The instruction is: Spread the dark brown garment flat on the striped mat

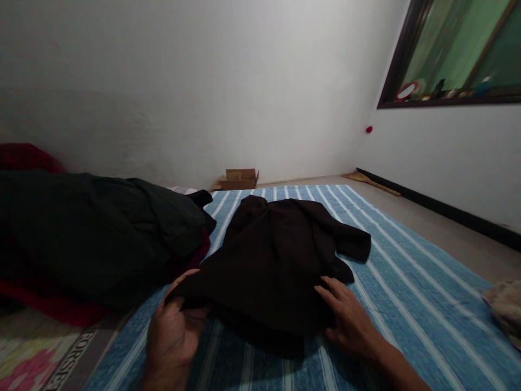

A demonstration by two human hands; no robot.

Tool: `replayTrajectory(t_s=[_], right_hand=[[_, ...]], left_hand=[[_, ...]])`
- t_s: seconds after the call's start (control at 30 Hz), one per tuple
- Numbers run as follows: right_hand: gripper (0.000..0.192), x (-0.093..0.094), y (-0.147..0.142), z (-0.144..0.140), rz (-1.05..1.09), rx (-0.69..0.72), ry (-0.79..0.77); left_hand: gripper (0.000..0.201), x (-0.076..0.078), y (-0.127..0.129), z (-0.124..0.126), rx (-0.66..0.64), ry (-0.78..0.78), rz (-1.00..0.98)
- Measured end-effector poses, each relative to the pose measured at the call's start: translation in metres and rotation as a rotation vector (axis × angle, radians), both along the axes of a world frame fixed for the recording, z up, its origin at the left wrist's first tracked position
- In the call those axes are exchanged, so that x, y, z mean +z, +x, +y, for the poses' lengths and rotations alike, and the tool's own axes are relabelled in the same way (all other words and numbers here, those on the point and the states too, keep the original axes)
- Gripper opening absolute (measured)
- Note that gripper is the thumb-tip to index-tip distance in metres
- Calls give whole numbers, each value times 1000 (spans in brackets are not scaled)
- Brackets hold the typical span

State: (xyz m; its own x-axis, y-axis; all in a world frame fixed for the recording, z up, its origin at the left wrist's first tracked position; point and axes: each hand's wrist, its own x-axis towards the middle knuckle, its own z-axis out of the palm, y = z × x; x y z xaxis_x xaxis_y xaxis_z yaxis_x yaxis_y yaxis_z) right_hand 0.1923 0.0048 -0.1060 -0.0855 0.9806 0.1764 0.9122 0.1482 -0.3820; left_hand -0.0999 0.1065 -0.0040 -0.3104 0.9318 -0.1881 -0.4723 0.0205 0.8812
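A dark brown garment [280, 255] lies spread and rumpled on a blue and white striped sheet [407, 304]. My left hand [173, 331] grips the garment's near left corner, thumb over the cloth. My right hand [345, 320] rests flat on the garment's near right edge, fingers spread and pressing it onto the sheet. One sleeve [352, 244] sticks out to the right.
A heap of dark and red clothes [93, 239] lies to the left. A flowered cloth [32, 358] shows at the near left. A small cardboard box [240, 178] sits by the far wall. Bare floor [443, 228] runs along the right; a pale cloth [504, 304] lies at the right edge.
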Motion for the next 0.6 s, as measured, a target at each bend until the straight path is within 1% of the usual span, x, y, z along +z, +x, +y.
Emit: replayTrajectory(t_s=[0.03,0.1,0.17,0.2,0.27,0.33,0.4,0.47,0.53,0.6], right_hand=[[78,-1,-3,0,16,-1,-3],[92,-1,-18,0,48,3,-29],[108,-1,-42,2,68,19,-67],[113,-1,-56,4,69,19,-86],[114,-5,-79,9,53,-27,-116],[101,-8,-91,16,32,-96,-122],[82,-11,-86,24,30,-132,-108],[71,-12,-66,30,72,-153,-72],[65,-13,-40,33,176,-175,-5],[57,-14,-14,33,320,-141,74]], left_hand=[[26,1,3,-2,-15,12,-1],[26,2,10,-6,-55,46,2],[27,5,21,-11,-94,85,7],[27,7,27,-13,-115,105,13],[29,15,39,-16,-161,141,25],[31,26,49,-17,-196,165,28],[33,37,52,-17,-195,176,21],[35,46,48,-16,-159,168,14],[36,48,38,-15,-113,132,10],[37,42,23,-13,-69,78,27]])
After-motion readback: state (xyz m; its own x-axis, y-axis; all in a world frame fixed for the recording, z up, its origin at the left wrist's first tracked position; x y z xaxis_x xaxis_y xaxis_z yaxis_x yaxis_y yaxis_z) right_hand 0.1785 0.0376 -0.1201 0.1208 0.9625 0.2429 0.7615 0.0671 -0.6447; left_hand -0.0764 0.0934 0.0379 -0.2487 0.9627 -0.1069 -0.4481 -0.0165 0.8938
